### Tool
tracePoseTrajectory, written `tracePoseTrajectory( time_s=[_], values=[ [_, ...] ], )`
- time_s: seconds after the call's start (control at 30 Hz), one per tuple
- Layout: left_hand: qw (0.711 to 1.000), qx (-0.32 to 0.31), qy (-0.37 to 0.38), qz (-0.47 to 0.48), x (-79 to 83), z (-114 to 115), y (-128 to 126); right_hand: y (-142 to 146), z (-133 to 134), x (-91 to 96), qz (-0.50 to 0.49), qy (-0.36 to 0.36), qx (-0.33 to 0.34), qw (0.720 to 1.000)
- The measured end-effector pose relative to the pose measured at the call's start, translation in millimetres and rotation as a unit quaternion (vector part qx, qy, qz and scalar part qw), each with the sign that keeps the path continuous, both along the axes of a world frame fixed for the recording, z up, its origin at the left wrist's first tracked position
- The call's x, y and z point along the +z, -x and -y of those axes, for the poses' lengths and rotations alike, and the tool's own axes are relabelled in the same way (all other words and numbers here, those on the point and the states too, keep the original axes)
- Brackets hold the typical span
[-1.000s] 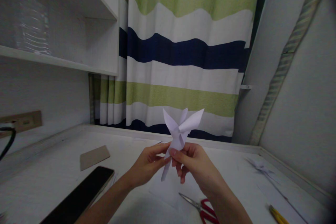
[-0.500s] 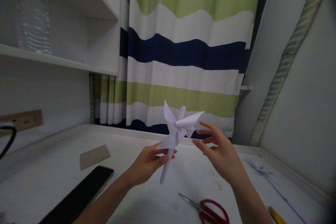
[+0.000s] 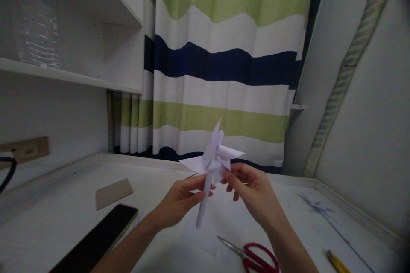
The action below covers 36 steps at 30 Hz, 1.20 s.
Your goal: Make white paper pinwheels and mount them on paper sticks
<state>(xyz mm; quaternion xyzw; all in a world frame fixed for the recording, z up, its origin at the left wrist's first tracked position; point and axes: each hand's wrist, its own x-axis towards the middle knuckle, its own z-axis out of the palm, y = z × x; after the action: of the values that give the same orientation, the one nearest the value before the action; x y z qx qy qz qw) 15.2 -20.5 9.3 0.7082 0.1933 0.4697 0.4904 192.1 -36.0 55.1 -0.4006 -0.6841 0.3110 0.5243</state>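
Observation:
A white paper pinwheel [image 3: 209,160] stands nearly upright above the desk, its rolled paper stick leaning slightly. My left hand [image 3: 184,200] is closed around that stick just below the blades, thumb in front and fingers behind. At the lower right blade, my right hand [image 3: 248,187] has its thumb and forefinger pinched on the paper edge. Its other fingers curl behind, partly hidden. Below the hands lie scissors [image 3: 261,256] with red handles, the blades pointing to the upper left.
On the left of the white desk lie a dark phone [image 3: 99,239] and a grey-brown card [image 3: 113,193]. A second pinwheel [image 3: 317,204] with a thin stick and a yellow pencil-like object [image 3: 338,262] lie right. A shelf [image 3: 70,77] holding a clear bottle [image 3: 38,30] overhangs the left.
The pinwheel's blades have turned about the stick. My right hand has come left and slightly down, from apart from the blades to pinching one. My left hand keeps its hold.

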Motion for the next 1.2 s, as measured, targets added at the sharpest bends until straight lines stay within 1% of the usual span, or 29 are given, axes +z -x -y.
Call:
tracePoseTrajectory(
  time_s=[0.3, 0.5, 0.6, 0.67, 0.8, 0.9, 0.97, 1.03, 1.07, 1.13, 1.2],
  values=[
    [1.000, 0.010, -0.010, -0.007, 1.5, 1.8, 0.3, 2.0, -1.7, -0.6, -0.035, 0.023, 0.020, 0.999],
    [0.999, 0.031, -0.015, -0.013, 0.5, 1.8, -1.2, 5.1, -1.2, -0.9, -0.039, 0.033, 0.029, 0.998],
    [0.999, 0.044, -0.022, -0.019, 1.2, 3.7, -2.1, 3.4, -2.8, -2.7, -0.031, 0.036, 0.027, 0.999],
    [0.999, 0.041, -0.022, -0.023, 1.2, 4.3, -3.2, 1.6, -4.7, -3.3, -0.020, 0.039, 0.026, 0.999],
    [1.000, 0.026, 0.010, -0.002, -3.4, -0.9, -4.6, -3.0, -11.8, -5.9, 0.030, 0.065, 0.044, 0.996],
    [0.997, 0.057, 0.032, 0.043, -9.1, -9.1, -2.9, -3.4, -20.0, -14.2, 0.087, 0.092, 0.077, 0.989],
    [0.993, 0.092, 0.031, 0.073, -11.8, -14.2, -0.6, 1.1, -24.3, -23.6, 0.127, 0.108, 0.101, 0.981],
    [0.989, 0.111, 0.029, 0.094, -13.6, -17.9, 1.1, 9.5, -25.3, -35.0, 0.155, 0.115, 0.108, 0.975],
    [0.988, 0.113, 0.031, 0.101, -14.7, -19.4, 1.2, 14.3, -24.1, -40.9, 0.162, 0.110, 0.097, 0.976],
    [0.988, 0.106, 0.041, 0.106, -18.7, -21.6, -0.5, 22.2, -18.9, -52.5, 0.168, 0.088, 0.047, 0.981],
    [0.991, 0.081, 0.053, 0.095, -25.7, -22.8, -5.1, 23.5, -11.7, -62.7, 0.181, 0.068, -0.003, 0.981]
  ],
)
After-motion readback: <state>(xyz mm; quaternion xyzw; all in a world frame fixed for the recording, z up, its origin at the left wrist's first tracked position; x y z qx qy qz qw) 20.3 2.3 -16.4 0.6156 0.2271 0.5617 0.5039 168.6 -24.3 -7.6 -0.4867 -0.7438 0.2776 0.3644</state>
